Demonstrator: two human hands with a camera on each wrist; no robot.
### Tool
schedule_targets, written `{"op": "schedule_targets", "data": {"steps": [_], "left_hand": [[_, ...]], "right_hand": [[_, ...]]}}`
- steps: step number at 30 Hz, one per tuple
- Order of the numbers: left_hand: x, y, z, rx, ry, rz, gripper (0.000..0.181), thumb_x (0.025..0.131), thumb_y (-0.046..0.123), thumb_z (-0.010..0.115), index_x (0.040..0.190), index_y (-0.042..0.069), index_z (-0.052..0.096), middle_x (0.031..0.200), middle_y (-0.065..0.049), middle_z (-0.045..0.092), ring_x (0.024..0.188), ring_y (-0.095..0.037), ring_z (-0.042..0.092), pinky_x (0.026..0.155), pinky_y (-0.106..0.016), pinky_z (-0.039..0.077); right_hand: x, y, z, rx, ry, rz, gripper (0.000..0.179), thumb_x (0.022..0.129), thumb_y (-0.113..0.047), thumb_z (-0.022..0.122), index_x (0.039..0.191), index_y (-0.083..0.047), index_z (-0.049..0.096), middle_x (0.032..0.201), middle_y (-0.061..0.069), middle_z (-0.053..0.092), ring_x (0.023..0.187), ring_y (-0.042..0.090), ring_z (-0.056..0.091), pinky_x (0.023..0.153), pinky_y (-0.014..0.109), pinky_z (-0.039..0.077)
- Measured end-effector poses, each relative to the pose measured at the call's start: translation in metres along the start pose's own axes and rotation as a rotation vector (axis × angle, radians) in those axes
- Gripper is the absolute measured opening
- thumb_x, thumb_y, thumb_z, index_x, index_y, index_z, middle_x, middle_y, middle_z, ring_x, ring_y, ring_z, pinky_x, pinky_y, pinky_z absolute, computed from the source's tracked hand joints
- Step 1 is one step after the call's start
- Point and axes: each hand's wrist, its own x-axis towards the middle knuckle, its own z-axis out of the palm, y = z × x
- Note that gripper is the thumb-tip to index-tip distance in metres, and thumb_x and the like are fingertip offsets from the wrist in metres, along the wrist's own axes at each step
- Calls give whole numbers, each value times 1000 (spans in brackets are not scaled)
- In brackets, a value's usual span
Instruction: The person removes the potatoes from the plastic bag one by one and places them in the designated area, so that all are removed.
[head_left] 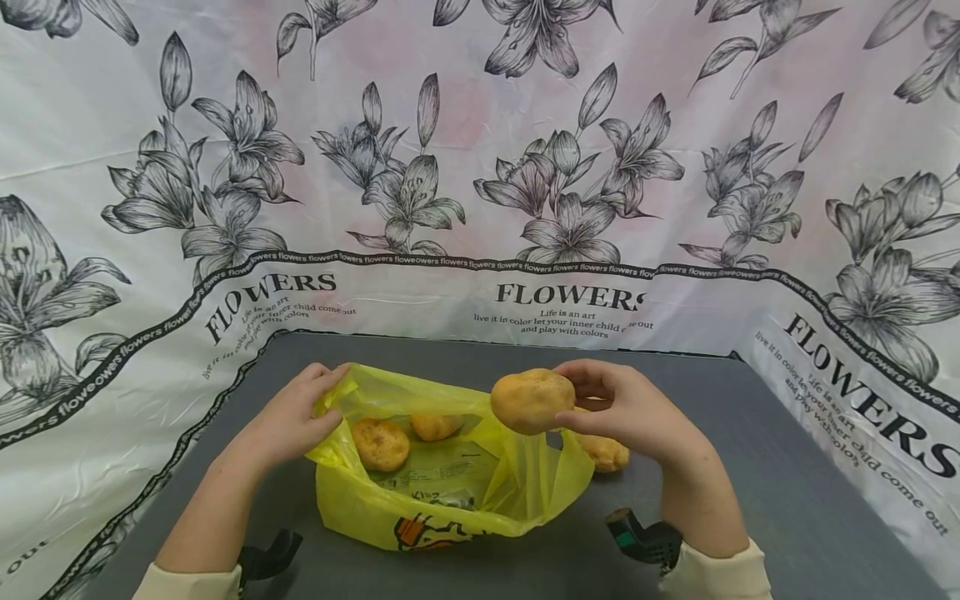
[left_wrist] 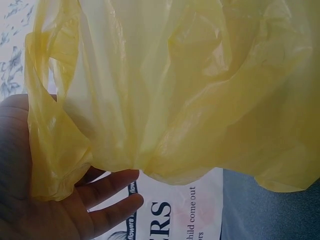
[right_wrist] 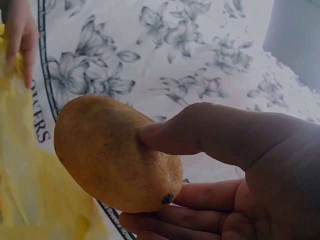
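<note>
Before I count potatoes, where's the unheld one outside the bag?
In the head view, that potato lies on the table, partly behind the bag, at its right, below the right hand.

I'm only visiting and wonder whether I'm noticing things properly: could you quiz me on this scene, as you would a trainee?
1. Which hand holds a raised potato: A) left or B) right?
2. True or false: the yellow bag is knotted shut.
3. In the head view, how many potatoes show inside the bag?

Key
1. B, the right hand.
2. False: it gapes open, the left hand gripping its edge.
3. Two: the nearer potato to that hand and the farther potato.
</note>
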Motion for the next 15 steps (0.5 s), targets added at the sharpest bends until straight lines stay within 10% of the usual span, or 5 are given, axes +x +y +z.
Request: {"op": "schedule_targets", "data": {"steps": [15], "left_hand": [[0, 0, 0, 5, -1, -4, 61, 93, 3, 60, 152, -6, 44, 112, -11, 53, 87, -19, 49, 75, -38, 45]], "right_hand": [[-19, 21, -40, 22, 38, 29, 49, 92, -21, 79, 135, -4, 61, 124, 13, 68, 117, 29, 64, 86, 37, 57]]}}
